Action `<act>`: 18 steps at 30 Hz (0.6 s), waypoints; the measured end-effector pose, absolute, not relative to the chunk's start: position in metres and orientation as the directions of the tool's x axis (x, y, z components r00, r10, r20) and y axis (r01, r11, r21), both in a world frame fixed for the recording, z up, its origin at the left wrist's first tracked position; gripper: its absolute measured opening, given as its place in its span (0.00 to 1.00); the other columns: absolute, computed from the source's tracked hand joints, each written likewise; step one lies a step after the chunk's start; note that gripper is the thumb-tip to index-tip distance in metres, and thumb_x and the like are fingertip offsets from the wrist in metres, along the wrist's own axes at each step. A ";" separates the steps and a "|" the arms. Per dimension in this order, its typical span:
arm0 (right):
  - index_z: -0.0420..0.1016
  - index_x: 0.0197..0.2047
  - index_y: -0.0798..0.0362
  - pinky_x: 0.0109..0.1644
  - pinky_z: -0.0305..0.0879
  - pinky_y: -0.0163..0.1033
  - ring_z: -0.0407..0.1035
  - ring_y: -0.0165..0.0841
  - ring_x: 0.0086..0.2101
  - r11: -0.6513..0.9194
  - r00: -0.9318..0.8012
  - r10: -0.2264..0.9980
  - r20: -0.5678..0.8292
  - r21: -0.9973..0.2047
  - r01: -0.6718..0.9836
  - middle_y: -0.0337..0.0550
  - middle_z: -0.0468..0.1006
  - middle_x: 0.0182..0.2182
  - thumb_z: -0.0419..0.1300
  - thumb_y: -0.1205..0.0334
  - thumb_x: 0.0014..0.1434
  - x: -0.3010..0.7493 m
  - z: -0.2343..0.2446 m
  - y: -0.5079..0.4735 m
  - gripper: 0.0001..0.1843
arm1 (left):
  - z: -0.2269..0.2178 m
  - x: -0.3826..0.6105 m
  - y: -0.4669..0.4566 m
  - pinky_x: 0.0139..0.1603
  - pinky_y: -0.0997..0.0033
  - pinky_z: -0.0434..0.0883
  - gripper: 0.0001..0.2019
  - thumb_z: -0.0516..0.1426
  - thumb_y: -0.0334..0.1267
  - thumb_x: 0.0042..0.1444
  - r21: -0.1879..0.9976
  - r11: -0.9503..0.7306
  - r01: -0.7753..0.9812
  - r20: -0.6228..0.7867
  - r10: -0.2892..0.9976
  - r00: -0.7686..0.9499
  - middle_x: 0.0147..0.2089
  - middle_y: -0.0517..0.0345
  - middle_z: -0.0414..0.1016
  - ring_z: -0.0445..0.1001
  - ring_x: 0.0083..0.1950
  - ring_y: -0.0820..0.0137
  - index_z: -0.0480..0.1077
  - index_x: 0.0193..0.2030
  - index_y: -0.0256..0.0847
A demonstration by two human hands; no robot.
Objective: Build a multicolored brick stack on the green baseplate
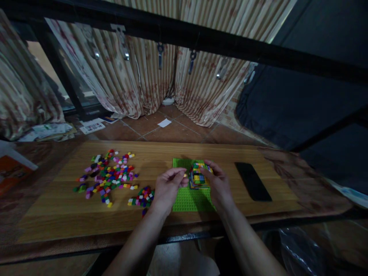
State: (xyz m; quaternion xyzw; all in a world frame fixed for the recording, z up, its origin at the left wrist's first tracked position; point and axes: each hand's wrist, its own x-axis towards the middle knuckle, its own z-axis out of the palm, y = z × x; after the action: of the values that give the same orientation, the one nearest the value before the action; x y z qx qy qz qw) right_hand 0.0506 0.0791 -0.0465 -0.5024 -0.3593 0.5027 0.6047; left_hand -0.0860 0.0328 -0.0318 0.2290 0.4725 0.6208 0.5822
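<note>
A green studded baseplate lies on the wooden board in front of me. On it stands a small multicoloured structure of toy bricks, layered in blue, yellow, green and orange. My left hand is just left of the structure, thumb and fingers pinched on a small yellow brick that is mostly covered by the fingertips. My right hand rests against the structure's right side, its fingers curled round the back and its thumb over the top. The right hand hides part of the structure and of the baseplate.
Many loose coloured bricks are spread over the left of the wooden board. A smaller brick pile lies beside my left forearm. A black flat phone-like slab lies on the right. A dark metal bar with hooks crosses above.
</note>
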 end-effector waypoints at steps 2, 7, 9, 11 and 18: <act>0.80 0.38 0.50 0.37 0.67 0.38 0.72 0.31 0.32 0.014 0.249 0.967 -0.053 -0.965 -0.260 0.38 0.80 0.33 0.72 0.58 0.36 0.056 -0.044 0.079 0.22 | -0.033 -0.084 0.033 0.33 0.74 0.73 0.13 0.68 0.40 0.41 0.833 0.127 -0.538 -0.275 0.940 -0.203 0.28 0.57 0.78 0.75 0.28 0.74 0.78 0.33 0.34; 0.80 0.35 0.50 0.43 0.65 0.39 0.72 0.32 0.37 0.129 0.435 0.900 0.012 -0.962 -0.241 0.39 0.80 0.35 0.70 0.58 0.40 0.070 -0.038 0.081 0.15 | -0.033 -0.081 0.035 0.36 0.74 0.74 0.14 0.69 0.40 0.39 0.795 0.120 -0.594 -0.264 0.951 -0.162 0.28 0.56 0.79 0.76 0.30 0.74 0.78 0.32 0.34; 0.80 0.34 0.50 0.44 0.65 0.40 0.72 0.32 0.37 0.170 0.456 0.888 0.061 -0.965 -0.201 0.40 0.80 0.34 0.69 0.58 0.42 0.072 -0.037 0.080 0.13 | -0.033 -0.079 0.036 0.37 0.75 0.74 0.14 0.70 0.39 0.38 0.792 0.113 -0.599 -0.247 0.958 -0.146 0.29 0.56 0.79 0.76 0.31 0.74 0.79 0.33 0.34; 0.80 0.34 0.51 0.43 0.65 0.40 0.71 0.32 0.35 0.206 0.421 0.898 0.129 -0.968 -0.144 0.40 0.80 0.33 0.68 0.57 0.46 0.073 -0.036 0.077 0.11 | -0.033 -0.077 0.037 0.39 0.75 0.74 0.14 0.70 0.38 0.38 0.799 0.107 -0.592 -0.230 0.964 -0.137 0.30 0.56 0.80 0.77 0.32 0.74 0.79 0.33 0.35; 0.80 0.33 0.49 0.47 0.64 0.44 0.70 0.37 0.41 0.321 0.229 0.900 0.370 -0.920 0.226 0.43 0.79 0.36 0.65 0.57 0.51 0.074 -0.040 0.076 0.07 | -0.036 -0.071 0.039 0.37 0.74 0.74 0.11 0.67 0.37 0.43 0.869 0.096 -0.485 -0.186 0.972 -0.141 0.29 0.57 0.79 0.76 0.30 0.74 0.78 0.35 0.36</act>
State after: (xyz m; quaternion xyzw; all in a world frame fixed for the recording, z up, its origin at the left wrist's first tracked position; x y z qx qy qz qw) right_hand 0.0743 0.0763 -0.0404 -0.5095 -0.5528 0.2829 0.5956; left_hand -0.0705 0.0389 -0.0355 0.2760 0.4412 0.6130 0.5945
